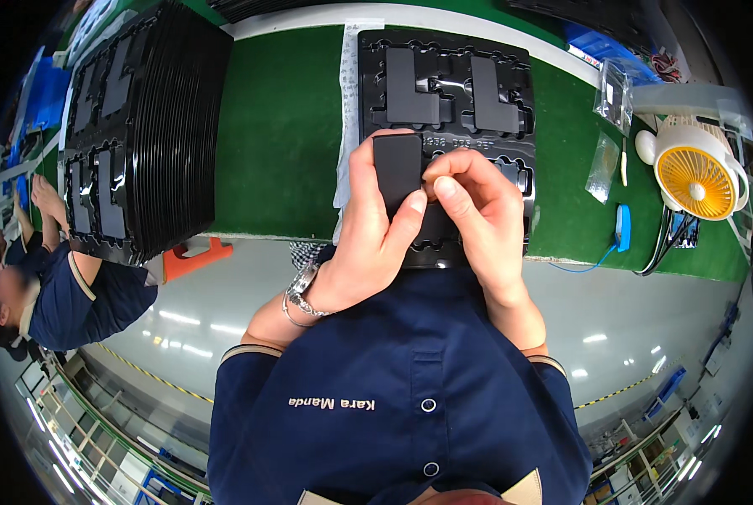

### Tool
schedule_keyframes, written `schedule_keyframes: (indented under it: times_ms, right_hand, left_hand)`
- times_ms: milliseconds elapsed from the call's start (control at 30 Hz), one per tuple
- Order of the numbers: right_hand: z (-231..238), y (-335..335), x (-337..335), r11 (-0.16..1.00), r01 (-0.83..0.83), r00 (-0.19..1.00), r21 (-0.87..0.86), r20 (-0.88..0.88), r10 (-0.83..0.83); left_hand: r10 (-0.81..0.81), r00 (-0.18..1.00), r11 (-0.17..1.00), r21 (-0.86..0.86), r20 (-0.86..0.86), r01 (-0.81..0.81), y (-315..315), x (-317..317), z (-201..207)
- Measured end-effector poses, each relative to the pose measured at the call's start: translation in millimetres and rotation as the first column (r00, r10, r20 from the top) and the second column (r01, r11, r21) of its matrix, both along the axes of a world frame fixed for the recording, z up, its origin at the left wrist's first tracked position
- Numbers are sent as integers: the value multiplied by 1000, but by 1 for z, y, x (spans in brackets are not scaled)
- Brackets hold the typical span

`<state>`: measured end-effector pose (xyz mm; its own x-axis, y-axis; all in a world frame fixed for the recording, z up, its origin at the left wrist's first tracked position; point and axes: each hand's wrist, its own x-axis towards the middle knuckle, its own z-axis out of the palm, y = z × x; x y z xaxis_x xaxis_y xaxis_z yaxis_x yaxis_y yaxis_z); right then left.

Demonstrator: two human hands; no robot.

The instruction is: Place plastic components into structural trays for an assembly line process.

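Observation:
A flat black piece point(398, 164) with a smooth, matte face is held upright above the tray. My left hand point(372, 223) wraps round it, fingers behind its left edge and thumb on its lower right side. My right hand point(477, 206) is closed in a pinch at the piece's right edge, and whatever lies between its thumb and forefinger is too small to make out. Under both hands lies a black plastic tray point(450, 63) with shaped pockets. Two dark grey L-shaped pieces, one at left point(412, 93) and one at right point(496, 97), sit in its far pockets. My hands hide the tray's near pockets.
A tall stack of black trays point(170, 126) stands left on the green mat point(280, 126). At right are a white fan with a yellow grille point(696, 183), clear plastic bags point(602, 168) and a blue clip-like item on a wire point(622, 229). Another person point(82, 295) works at far left.

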<state>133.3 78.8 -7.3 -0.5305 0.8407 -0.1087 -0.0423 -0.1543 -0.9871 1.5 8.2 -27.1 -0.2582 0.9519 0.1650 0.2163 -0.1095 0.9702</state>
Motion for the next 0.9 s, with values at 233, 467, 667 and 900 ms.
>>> schedule_keyframes:
  times_ms: [233, 467, 667, 900]
  right_hand:
    - [2, 3, 0, 999, -16, 999, -39, 45, 18]
    - [0, 7, 3, 999, -35, 997, 9, 66, 35]
    - [-4, 13, 8, 996, -89, 994, 2, 66, 89]
    - [-13, 30, 5, 966, -84, 996, 243, 29, 79]
  left_hand:
    - [-1, 1000, 1000, 5, 0, 1, 1, 1, 1]
    - [-20, 1000, 999, -30, 4, 20, 2, 3, 5]
    - [-42, 998, 999, -26, 37, 43, 3, 4, 3]
    - [-67, -28, 864, 72, 997, 498, 7, -2, 2]
